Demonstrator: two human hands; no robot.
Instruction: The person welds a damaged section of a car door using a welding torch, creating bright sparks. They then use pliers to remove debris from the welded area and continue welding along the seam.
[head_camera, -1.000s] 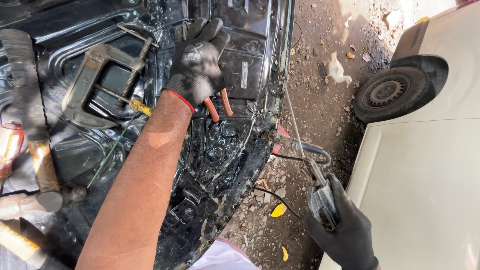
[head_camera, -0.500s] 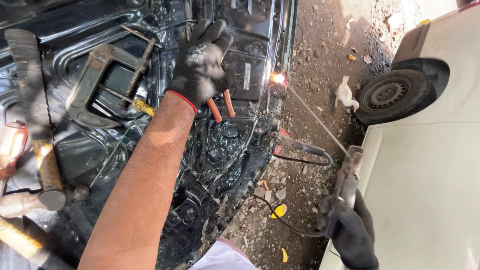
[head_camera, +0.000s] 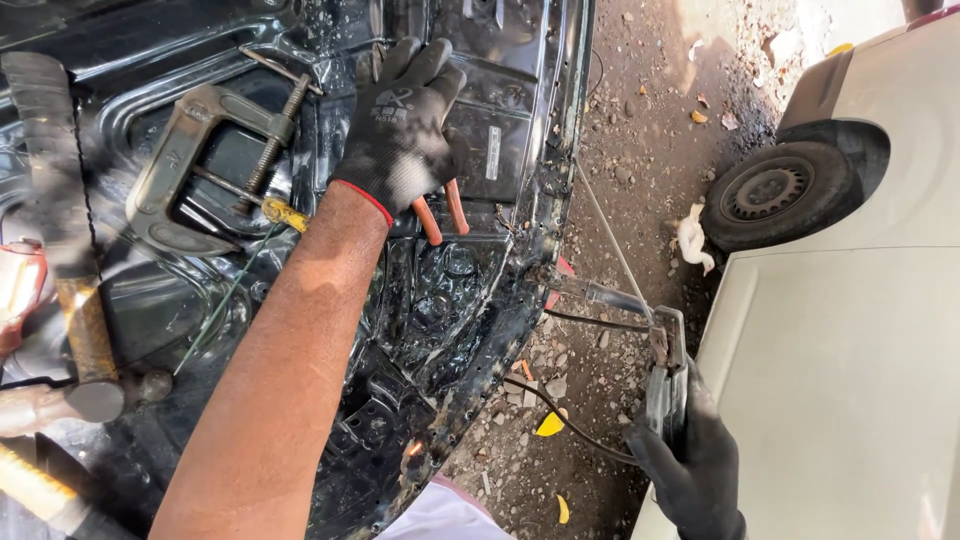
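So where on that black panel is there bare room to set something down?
Bare sheet lies above the left hand, toward the panel edge, and in the embossed stretch below the orange-handled pliers. Crowded: the left side, with C-clamp and hammer. The right hand holds an electrode holder.
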